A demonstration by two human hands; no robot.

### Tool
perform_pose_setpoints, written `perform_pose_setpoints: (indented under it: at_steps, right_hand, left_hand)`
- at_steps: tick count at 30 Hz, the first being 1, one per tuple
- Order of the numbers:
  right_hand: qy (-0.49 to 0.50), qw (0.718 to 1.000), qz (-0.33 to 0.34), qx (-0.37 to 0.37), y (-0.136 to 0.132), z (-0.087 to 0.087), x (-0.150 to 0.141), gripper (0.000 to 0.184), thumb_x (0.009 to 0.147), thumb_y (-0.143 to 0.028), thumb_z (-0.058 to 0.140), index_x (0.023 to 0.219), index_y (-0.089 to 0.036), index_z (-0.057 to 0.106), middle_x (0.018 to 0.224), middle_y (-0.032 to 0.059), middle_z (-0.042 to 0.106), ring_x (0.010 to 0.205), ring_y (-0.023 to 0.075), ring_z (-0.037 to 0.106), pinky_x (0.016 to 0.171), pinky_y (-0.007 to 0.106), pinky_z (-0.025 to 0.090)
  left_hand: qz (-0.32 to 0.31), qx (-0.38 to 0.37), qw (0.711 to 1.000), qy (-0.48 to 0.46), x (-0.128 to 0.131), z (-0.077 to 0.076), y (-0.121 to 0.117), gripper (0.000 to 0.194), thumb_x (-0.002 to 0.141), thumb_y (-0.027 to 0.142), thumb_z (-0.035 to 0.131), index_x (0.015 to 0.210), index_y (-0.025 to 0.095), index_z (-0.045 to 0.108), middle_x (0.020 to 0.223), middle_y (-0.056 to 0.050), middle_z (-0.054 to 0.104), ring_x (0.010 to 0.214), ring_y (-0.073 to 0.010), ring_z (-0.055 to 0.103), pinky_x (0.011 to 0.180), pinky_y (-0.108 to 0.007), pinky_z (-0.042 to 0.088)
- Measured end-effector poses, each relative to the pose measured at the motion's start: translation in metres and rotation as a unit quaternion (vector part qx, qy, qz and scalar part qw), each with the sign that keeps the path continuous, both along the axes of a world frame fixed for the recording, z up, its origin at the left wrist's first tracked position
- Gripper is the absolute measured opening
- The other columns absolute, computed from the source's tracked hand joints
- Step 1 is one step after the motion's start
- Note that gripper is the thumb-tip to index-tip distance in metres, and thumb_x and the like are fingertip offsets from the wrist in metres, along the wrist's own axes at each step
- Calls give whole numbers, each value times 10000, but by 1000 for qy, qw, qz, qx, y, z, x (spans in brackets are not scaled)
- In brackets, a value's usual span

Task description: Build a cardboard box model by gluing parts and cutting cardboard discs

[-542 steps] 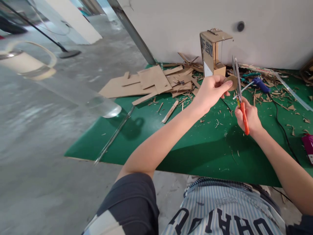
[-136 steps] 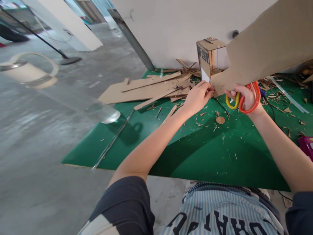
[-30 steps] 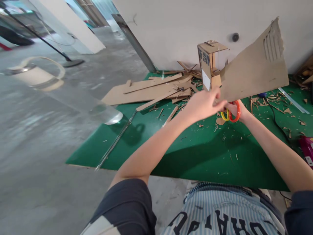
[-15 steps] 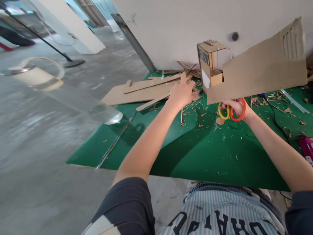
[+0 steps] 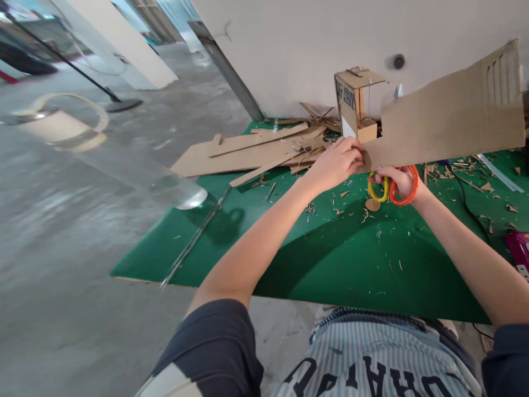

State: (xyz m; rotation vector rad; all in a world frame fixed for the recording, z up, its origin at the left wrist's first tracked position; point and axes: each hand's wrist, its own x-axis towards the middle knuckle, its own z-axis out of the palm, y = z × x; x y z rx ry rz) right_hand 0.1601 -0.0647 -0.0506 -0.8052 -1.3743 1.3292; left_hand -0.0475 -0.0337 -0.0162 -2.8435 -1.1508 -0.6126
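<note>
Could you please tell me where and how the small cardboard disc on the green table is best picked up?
I'd pinch the cardboard disc by opposite edges, coming from above and the near side: it is round and appears to lie flat on the green table, and in this view the yellow loop of the scissors crowds its far edge.

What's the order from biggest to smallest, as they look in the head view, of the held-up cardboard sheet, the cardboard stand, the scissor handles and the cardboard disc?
1. Held-up cardboard sheet
2. Cardboard stand
3. Scissor handles
4. Cardboard disc
The steps between them look clear.
</note>
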Motion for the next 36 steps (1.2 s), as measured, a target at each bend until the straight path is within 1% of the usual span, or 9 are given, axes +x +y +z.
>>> perform_pose_setpoints:
  at_steps: [7,12,16,18,20,23,25,31,36]
  right_hand:
    - [-19,1000,-8,-3,4,-7,2,343,719,-509,782,608,-237,606,600,-16,566,637,148,588,848,413,626]
    - [-9,1000,-21,-7,6,-9,5,344,707,-506,795,598,-234,616,607,-15,572,644,146,587,868,413,623]
    - [15,999,-27,-20,-1,-8,5,356,683,-503,822,579,-233,616,602,-21,566,649,141,590,882,405,620]
    - [10,999,-20,-26,-8,-8,5,372,692,-522,812,572,-235,608,605,-22,564,651,141,592,878,403,622]
    - [1,1000,0,-23,-16,-6,6,382,713,-538,796,578,-235,607,618,-21,568,662,145,597,858,398,627]
    - [1,1000,18,-15,-26,-1,8,357,749,-536,791,647,-234,633,665,-17,583,698,147,604,792,364,637]
    - [-4,1000,14,-27,-30,2,11,371,771,-562,781,691,-228,640,681,-14,582,667,137,602,672,316,629]
    - [-33,993,-88,-73,-38,-6,28,631,736,-712,755,1110,-214,658,735,7,650,619,151,646,331,201,388]
    - [-144,986,-75,-36,-41,-16,50,911,714,-798,698,1351,-160,569,1000,120,749,905,254,742,642,351,634]
  left_hand:
    - [-11,38,994,104,-3,-7,1,343,1034,209,378,1096,58,680,1321,-206,567,1245,-336,552,1072,-481,473]
    - [70,29,980,185,-15,-2,6,364,988,154,354,1107,1,663,1272,-274,593,1244,-412,549,984,-534,496]
    - [146,-81,986,-8,-16,1,13,303,991,304,495,1143,81,633,1215,-220,657,1133,-342,645,965,-495,522]
    - [141,-200,949,-198,-13,-1,15,407,954,413,598,1244,129,565,1277,-196,654,1082,-276,681,909,-423,563]
    - [100,-349,869,-335,-9,-3,16,501,901,453,680,1281,163,531,1290,-178,662,1048,-231,701,833,-359,592]
    - [-6,-528,761,-376,-7,-7,14,490,785,393,813,1160,149,611,1088,-132,733,891,-190,723,777,-345,617]
    - [-49,-557,733,-386,-6,-7,13,449,724,326,858,1070,136,645,972,-97,743,811,-170,721,760,-340,629]
    - [-42,-422,776,-466,-4,1,11,452,787,443,791,1103,215,563,1106,-82,715,945,-237,742,722,-387,650]
    - [8,-278,822,-498,-8,12,13,450,894,604,606,1186,278,500,1315,-86,663,1161,-247,694,828,-373,642]
